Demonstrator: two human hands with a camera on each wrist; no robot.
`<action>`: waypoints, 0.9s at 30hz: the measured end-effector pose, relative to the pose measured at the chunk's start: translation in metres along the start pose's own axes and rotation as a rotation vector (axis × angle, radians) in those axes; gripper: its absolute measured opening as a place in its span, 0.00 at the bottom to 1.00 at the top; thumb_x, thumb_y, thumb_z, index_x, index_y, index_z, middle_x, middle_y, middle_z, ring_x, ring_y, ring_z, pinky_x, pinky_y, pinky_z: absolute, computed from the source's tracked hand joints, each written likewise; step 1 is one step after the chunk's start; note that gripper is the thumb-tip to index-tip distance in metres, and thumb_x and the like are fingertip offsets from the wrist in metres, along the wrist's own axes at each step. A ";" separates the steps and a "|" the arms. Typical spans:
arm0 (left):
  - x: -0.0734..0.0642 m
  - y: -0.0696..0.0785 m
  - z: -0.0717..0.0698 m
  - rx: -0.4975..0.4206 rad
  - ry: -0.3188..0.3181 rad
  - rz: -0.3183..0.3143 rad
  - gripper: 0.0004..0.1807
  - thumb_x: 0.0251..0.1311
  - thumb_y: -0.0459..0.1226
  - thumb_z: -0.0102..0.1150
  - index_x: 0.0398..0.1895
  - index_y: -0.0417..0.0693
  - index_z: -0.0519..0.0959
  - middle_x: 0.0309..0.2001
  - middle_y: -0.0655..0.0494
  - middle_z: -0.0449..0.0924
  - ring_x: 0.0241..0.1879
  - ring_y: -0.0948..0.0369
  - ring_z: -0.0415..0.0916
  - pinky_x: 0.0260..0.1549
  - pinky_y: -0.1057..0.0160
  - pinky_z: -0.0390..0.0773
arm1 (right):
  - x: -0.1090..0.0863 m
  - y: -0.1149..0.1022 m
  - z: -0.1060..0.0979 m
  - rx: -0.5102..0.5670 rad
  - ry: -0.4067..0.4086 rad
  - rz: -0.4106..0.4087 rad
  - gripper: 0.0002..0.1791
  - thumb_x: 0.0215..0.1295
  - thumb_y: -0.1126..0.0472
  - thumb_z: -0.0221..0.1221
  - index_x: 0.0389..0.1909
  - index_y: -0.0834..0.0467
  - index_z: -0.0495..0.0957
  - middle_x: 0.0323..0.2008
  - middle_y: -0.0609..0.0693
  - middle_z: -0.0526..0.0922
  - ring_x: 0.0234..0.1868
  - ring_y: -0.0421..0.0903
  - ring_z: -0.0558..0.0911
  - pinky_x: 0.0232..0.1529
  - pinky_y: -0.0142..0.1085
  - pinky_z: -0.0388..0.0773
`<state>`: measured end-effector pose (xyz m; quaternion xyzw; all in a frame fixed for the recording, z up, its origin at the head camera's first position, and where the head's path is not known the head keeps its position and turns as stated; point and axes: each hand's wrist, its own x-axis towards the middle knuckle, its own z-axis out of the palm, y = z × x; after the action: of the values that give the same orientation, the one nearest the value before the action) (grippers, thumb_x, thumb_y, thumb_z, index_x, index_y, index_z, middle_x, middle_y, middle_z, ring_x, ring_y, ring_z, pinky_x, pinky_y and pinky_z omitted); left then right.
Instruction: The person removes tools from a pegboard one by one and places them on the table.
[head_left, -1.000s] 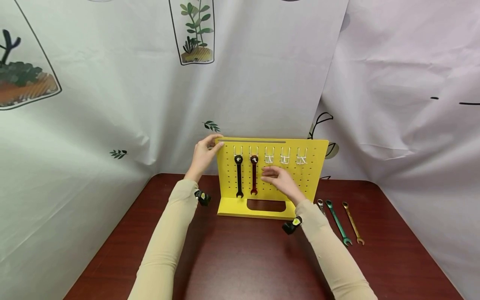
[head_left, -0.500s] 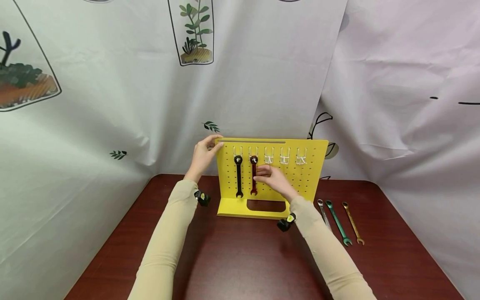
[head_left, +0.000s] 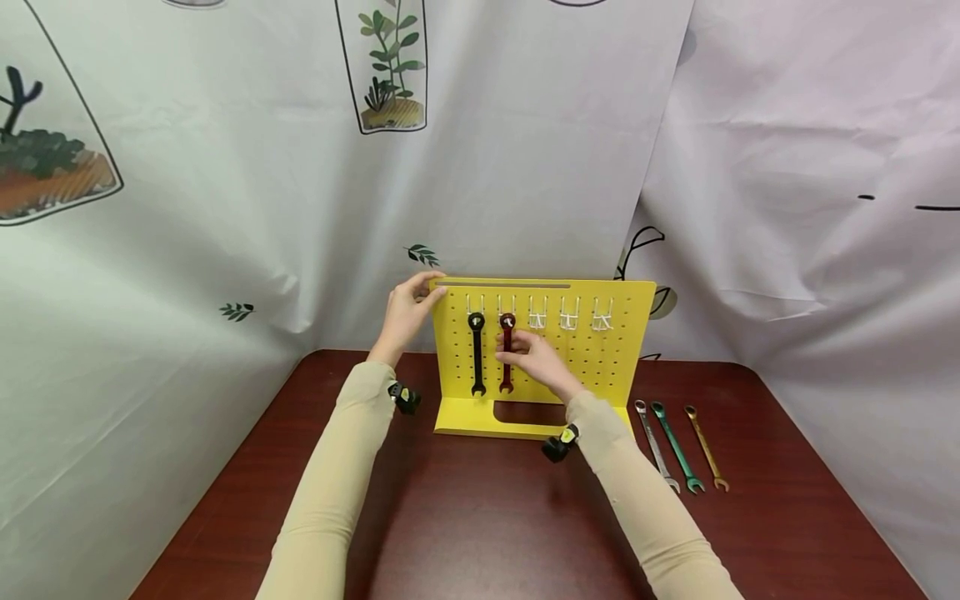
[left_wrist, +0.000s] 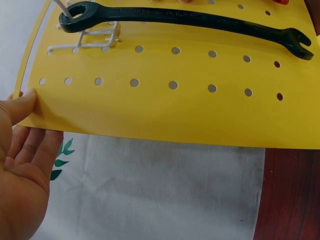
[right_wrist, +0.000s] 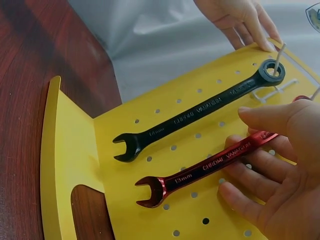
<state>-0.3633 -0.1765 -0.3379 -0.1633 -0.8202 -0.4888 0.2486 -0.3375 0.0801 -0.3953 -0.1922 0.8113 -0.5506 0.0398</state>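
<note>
My left hand (head_left: 408, 312) pinches the upper left corner of a yellow pegboard (head_left: 585, 367), its thumb on the front and fingers behind, as the left wrist view (left_wrist: 25, 170) shows. A black combination wrench (head_left: 477, 354) hangs by its ring end from the leftmost white hook. Beside it a red combination wrench (right_wrist: 210, 167) marked 13mm hangs from the second hook. My right hand (head_left: 536, 358) is around the red wrench's shaft. In the right wrist view its fingers (right_wrist: 260, 175) lie beneath the shaft, loosely bent, while the thumb stands apart above it.
More white hooks (head_left: 570, 317) sit to the right on the board. Silver (head_left: 656, 446), green (head_left: 678, 447) and gold (head_left: 707, 447) wrenches lie on the dark red table (head_left: 480, 517), right of the board. A printed white cloth (head_left: 525, 167) hangs behind.
My right hand has moved left across the board, from right of the red wrench to around its shaft. The left hand keeps its hold on the pegboard's corner.
</note>
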 end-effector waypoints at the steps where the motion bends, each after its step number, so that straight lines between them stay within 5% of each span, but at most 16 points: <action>1: 0.000 0.000 0.000 0.000 0.000 0.001 0.16 0.68 0.44 0.63 0.56 0.52 0.83 0.35 0.52 0.76 0.40 0.56 0.78 0.34 0.57 0.74 | 0.000 0.000 0.000 0.005 0.002 0.003 0.22 0.67 0.60 0.66 0.62 0.59 0.78 0.51 0.53 0.85 0.55 0.52 0.81 0.62 0.51 0.72; 17: 0.000 0.000 0.001 -0.016 -0.015 -0.006 0.17 0.68 0.46 0.63 0.57 0.54 0.83 0.36 0.51 0.77 0.41 0.55 0.78 0.34 0.56 0.73 | -0.001 0.011 -0.001 -0.049 0.072 0.004 0.22 0.72 0.49 0.61 0.59 0.59 0.79 0.55 0.56 0.83 0.59 0.55 0.78 0.63 0.54 0.71; 27: 0.000 0.001 0.000 -0.006 -0.016 -0.019 0.17 0.69 0.45 0.63 0.57 0.53 0.82 0.37 0.51 0.79 0.42 0.55 0.78 0.35 0.56 0.73 | -0.001 0.015 -0.001 0.038 0.092 0.013 0.25 0.76 0.48 0.57 0.64 0.61 0.75 0.55 0.56 0.84 0.59 0.54 0.79 0.60 0.47 0.76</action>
<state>-0.3630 -0.1763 -0.3374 -0.1601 -0.8222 -0.4922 0.2370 -0.3413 0.0863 -0.4083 -0.1606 0.8031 -0.5737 0.0097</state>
